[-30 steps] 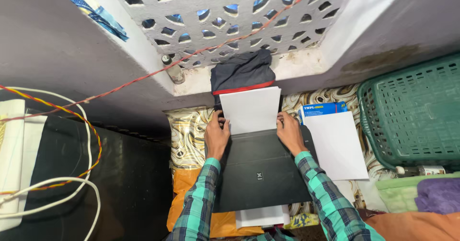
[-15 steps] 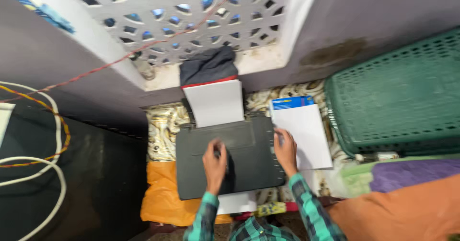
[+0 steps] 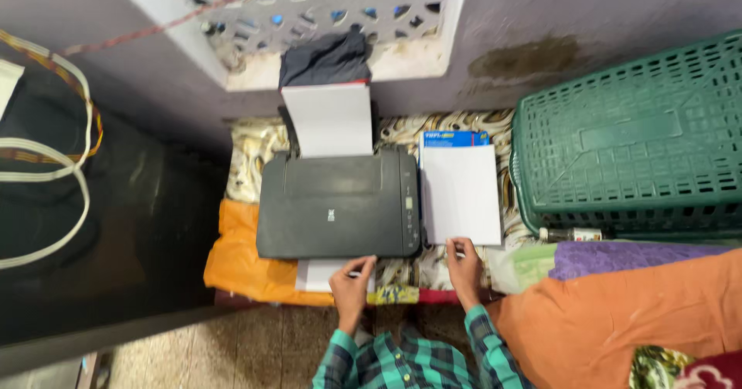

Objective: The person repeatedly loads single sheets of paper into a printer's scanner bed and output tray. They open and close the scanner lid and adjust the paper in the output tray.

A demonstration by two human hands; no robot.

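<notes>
Printed sheet (image 3: 323,275): white paper is seen poking out from under the front edge of the printer, lying over the orange cloth and the patterned cover.
Left hand (image 3: 349,279): it is laid on that sheet's right end, fingers bent down onto the paper; whether the paper is pinched or only touched cannot be told.
Right hand (image 3: 464,264): it is placed at the lower edge of the paper stack, fingers loosely curled, the tips touching the bottom sheet; nothing is seen grasped.
Paper stack (image 3: 461,194): a white pile is set just right of the printer, a blue wrapper showing at its far end.
Printer (image 3: 338,203): a dark grey machine is seated squarely on the low covered surface, blank sheets (image 3: 328,120) standing in its rear tray.
Dark cloth (image 3: 325,58): it is bunched on the ledge behind the tray, under the lattice window.
Green basket (image 3: 634,142): it is turned upside down, well right of the stack.
Sleeves: green checked fabric is seen on both forearms.
Orange fabric (image 3: 618,319): it is spread at lower right.
</notes>
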